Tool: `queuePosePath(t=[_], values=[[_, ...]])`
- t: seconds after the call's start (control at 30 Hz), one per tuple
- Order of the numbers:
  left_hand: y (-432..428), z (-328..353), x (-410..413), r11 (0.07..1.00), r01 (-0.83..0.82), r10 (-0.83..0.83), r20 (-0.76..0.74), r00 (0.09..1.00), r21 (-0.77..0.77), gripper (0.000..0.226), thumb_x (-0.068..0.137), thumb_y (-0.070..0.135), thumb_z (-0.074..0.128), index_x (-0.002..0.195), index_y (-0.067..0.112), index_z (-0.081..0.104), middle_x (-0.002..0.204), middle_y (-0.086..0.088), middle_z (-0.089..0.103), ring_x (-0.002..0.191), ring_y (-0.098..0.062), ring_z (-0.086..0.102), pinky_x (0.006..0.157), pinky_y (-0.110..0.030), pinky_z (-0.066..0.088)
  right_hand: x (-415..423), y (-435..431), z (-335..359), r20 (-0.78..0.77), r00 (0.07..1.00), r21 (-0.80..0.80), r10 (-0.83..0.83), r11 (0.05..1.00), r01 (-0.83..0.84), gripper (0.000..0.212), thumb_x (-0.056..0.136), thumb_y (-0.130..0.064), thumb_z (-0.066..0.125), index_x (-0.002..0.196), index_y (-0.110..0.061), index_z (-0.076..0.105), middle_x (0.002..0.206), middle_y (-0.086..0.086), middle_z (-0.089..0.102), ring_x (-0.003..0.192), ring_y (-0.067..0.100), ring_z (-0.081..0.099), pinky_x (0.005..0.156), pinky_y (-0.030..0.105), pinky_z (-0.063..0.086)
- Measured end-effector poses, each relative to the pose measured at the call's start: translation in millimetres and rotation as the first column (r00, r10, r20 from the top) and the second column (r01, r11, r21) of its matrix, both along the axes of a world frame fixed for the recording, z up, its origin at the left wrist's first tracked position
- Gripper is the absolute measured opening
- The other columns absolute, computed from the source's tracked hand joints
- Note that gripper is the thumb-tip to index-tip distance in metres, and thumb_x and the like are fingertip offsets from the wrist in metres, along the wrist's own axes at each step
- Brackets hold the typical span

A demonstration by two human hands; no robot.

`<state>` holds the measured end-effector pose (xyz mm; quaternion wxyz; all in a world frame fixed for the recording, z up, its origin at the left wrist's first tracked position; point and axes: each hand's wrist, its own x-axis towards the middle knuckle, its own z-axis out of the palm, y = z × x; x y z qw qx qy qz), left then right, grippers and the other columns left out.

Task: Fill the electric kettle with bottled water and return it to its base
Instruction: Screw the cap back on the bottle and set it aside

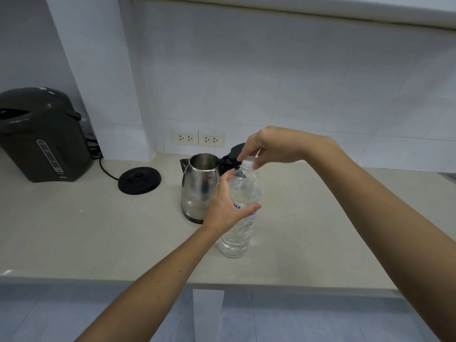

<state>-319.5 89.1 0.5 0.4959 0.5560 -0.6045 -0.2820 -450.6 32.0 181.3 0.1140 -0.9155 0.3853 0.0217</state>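
Note:
A clear plastic water bottle (238, 233) stands upright on the counter (74, 230), near the front. My left hand (225, 208) wraps around its middle. My right hand (266, 148) pinches the white cap (248, 161) at its top with thumb and fingers. Just behind and left of the bottle stands the steel electric kettle (199, 188), lid flipped open, off its base. The round black base (139, 180) lies on the counter to the kettle's left, with a cord running toward the wall.
A dark grey hot-water dispenser (42, 137) stands at the far left of the counter. Two wall sockets (198, 138) sit behind the kettle. The counter's front edge runs across the lower part of the view, with the tiled floor below.

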Motion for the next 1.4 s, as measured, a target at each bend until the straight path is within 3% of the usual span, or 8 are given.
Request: queuePosePath(t=[0.2,0.43,0.63,0.8,0.93,1.13,1.3,1.4], values=[[-1.1,-0.2,-0.3,1.000,0.004,-0.004,-0.017,1.000,-0.007,0.098,0.066,0.038,0.086,0.143,0.029,0.026,0.136,0.020,0.038,0.129,0.004,0.033,0.100,-0.018,0.030,11.7,1.6,-7.0,-0.034,0.992,-0.080,-0.121,0.990,0.118,0.035,0.082,-0.042,0.071,0.090,-0.009,0.063,0.081,0.006,0.065,0.067,0.020,0.059,0.058,0.028,0.045],[-2.0,-1.6,0.4,1.000,-0.009,0.009,0.004,1.000,-0.007,0.099,0.065,0.040,0.086,0.143,0.031,0.026,0.143,0.009,0.041,0.133,-0.004,0.037,0.101,-0.021,0.035,3.2,7.7,6.0,-0.106,0.993,-0.020,-0.049,0.999,0.047,0.038,0.089,-0.029,0.066,0.126,-0.031,0.059,0.106,-0.009,0.066,0.097,0.014,0.060,0.084,0.030,0.048],[-2.3,-2.8,-0.6,1.000,-0.013,0.013,-0.009,1.000,-0.012,0.101,0.065,0.036,0.087,0.144,0.029,0.025,0.144,0.009,0.040,0.129,0.000,0.036,0.099,-0.018,0.032,3.0,6.7,-3.1,-0.074,0.995,-0.029,-0.067,0.997,0.065,0.025,0.091,-0.023,0.061,0.116,-0.020,0.062,0.095,-0.007,0.058,0.092,0.019,0.056,0.076,0.028,0.044],[-3.8,-4.8,-1.6,1.000,-0.012,0.011,-0.022,1.000,-0.009,0.102,0.065,0.036,0.087,0.145,0.027,0.025,0.146,0.008,0.039,0.133,-0.001,0.034,0.103,-0.019,0.031,6.0,9.3,-15.8,-0.068,0.986,-0.050,-0.151,0.988,0.148,0.028,0.093,-0.040,0.053,0.083,-0.014,0.051,0.081,0.001,0.051,0.080,0.026,0.052,0.065,0.034,0.041],[-3.0,-4.6,-2.0,1.000,-0.010,0.010,-0.008,1.000,-0.013,0.102,0.064,0.038,0.087,0.144,0.028,0.025,0.146,0.008,0.039,0.135,-0.003,0.035,0.102,-0.019,0.032,6.0,16.1,-18.3,-0.106,0.978,-0.142,-0.179,0.976,0.163,0.030,0.096,-0.049,0.045,0.087,-0.022,0.036,0.073,-0.007,0.037,0.076,0.021,0.045,0.062,0.032,0.034],[-3.3,-4.5,1.4,1.000,0.000,0.000,-0.005,1.000,-0.012,0.100,0.064,0.040,0.087,0.143,0.031,0.026,0.143,0.012,0.039,0.133,0.000,0.034,0.099,-0.014,0.033,0.5,8.1,-4.1,-0.142,0.989,-0.060,-0.046,0.997,0.038,0.019,0.093,-0.039,0.056,0.107,-0.025,0.056,0.099,-0.003,0.059,0.087,0.018,0.053,0.075,0.034,0.044],[-4.1,-5.9,1.3,1.000,0.002,-0.002,-0.030,1.000,-0.011,0.102,0.064,0.036,0.088,0.144,0.030,0.025,0.139,0.015,0.039,0.131,0.002,0.035,0.095,-0.009,0.030,1.0,8.8,-12.1,-0.092,0.994,-0.044,-0.062,0.997,0.058,0.016,0.097,-0.034,0.050,0.087,-0.031,0.039,0.077,-0.013,0.043,0.073,0.011,0.046,0.059,0.026,0.033],[-4.2,-8.0,-0.6,1.000,0.000,-0.001,-0.053,0.999,-0.009,0.101,0.065,0.032,0.088,0.144,0.029,0.026,0.136,0.016,0.039,0.126,0.007,0.034,0.094,-0.005,0.029,1.7,9.9,-18.9,-0.094,0.991,-0.068,-0.090,0.994,0.084,0.021,0.097,-0.038,0.047,0.082,-0.029,0.037,0.077,-0.011,0.042,0.082,0.022,0.049,0.069,0.035,0.040]])
